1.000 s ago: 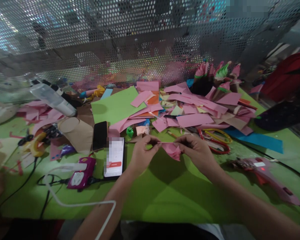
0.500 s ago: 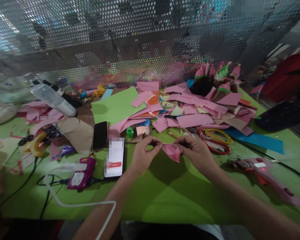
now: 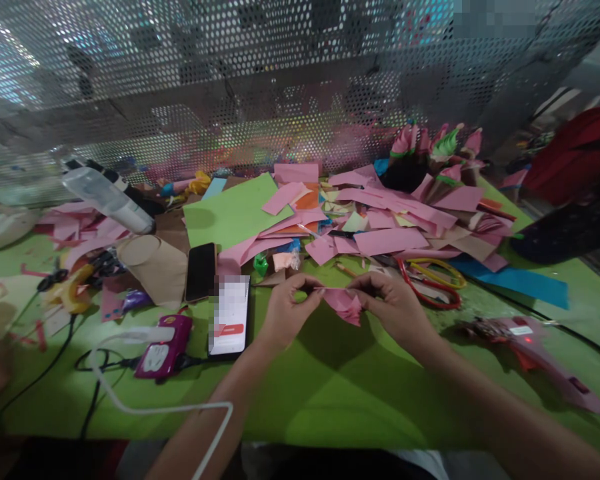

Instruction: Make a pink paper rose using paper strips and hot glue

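- Pinching folded pink paper (image 3: pixel 344 307): left hand (image 3: pixel 291 312) and right hand (image 3: pixel 393 305), each grip closed on its upper edge.
- I observe the paper suspended between both hands, above the green table (image 3: pixel 330 403).
- Lit phone (image 3: pixel 234 317) lies near the left hand; pink glue gun (image 3: pixel 550 357) rests rightward of the right hand.

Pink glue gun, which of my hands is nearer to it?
Right. Your right hand is left of the pink glue gun, apart from it; your left hand is farther off, beyond the right one.
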### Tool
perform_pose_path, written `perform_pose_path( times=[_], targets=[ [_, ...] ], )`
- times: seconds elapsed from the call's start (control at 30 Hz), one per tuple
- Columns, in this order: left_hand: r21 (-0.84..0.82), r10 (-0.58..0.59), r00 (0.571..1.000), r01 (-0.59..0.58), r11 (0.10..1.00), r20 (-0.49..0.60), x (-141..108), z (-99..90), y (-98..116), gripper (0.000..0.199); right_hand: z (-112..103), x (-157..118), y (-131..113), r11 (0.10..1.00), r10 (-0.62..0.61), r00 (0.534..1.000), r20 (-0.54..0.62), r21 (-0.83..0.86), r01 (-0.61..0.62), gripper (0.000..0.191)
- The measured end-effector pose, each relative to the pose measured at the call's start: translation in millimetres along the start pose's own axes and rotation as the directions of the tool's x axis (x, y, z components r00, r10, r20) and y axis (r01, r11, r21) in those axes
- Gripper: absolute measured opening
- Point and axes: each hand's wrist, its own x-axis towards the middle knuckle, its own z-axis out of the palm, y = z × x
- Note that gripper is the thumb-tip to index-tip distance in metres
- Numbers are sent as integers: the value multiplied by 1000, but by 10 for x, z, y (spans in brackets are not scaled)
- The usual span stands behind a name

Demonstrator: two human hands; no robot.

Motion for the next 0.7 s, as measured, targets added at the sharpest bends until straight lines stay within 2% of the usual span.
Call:
perform_pose_path(
  times=[0.23, 0.7],
  targets=[
    [-3, -18, 999, 18, 1000, 42, -15, 30, 7, 5, 20, -16, -53, 994, -81, 997, -12, -76, 80, 15],
    [48, 2, 999, -4, 999, 49, -41, 46, 26, 6, 25, -21, -26, 988, -91, 996, 6, -125, 91, 13]
  ],
)
